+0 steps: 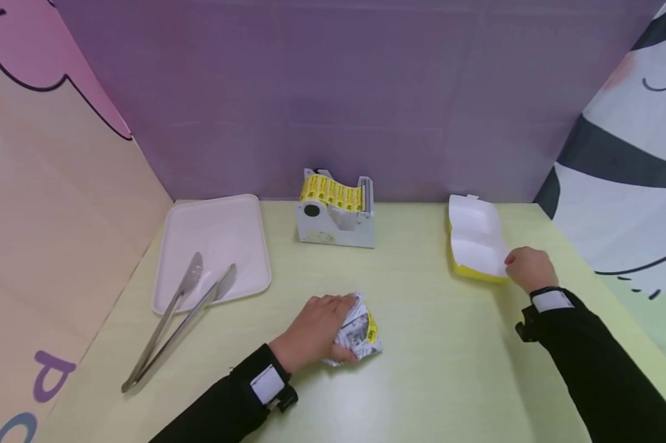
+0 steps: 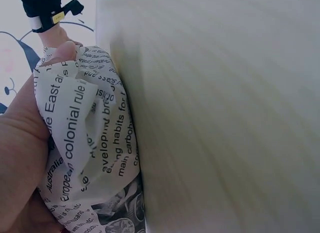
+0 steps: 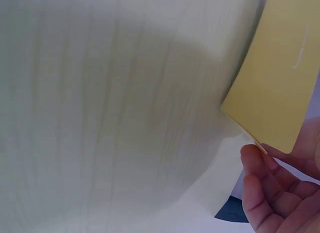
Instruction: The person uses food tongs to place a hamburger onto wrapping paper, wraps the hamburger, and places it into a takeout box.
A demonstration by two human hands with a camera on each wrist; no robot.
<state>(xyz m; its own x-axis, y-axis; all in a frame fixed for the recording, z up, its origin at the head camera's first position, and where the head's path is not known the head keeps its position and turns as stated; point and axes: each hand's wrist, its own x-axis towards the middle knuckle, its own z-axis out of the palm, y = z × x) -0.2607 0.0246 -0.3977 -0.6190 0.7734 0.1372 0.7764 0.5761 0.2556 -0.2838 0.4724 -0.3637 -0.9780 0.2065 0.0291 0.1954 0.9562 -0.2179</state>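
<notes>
My left hand (image 1: 318,329) grips a package wrapped in newsprint-patterned paper (image 1: 360,332) on the table. A yellow sticker (image 1: 372,329) shows on its right side. From the left wrist, the printed paper (image 2: 85,138) appears crumpled, with the thumb and palm around it; what is inside is hidden. At the right, a takeout box (image 1: 479,240), white inside and yellow outside, stands with its lid folded back. My right hand (image 1: 531,269) pinches the near right corner of this box. The right wrist view shows the box's yellow wall (image 3: 272,73) and the fingertips at its edge.
A white tray (image 1: 216,215) lies at the back left, with metal tongs (image 1: 172,314) spread across its near edge. A dispenser (image 1: 335,224) carrying a roll of yellow labels stands at the back middle. Walls border the table (image 1: 421,394) behind and at left.
</notes>
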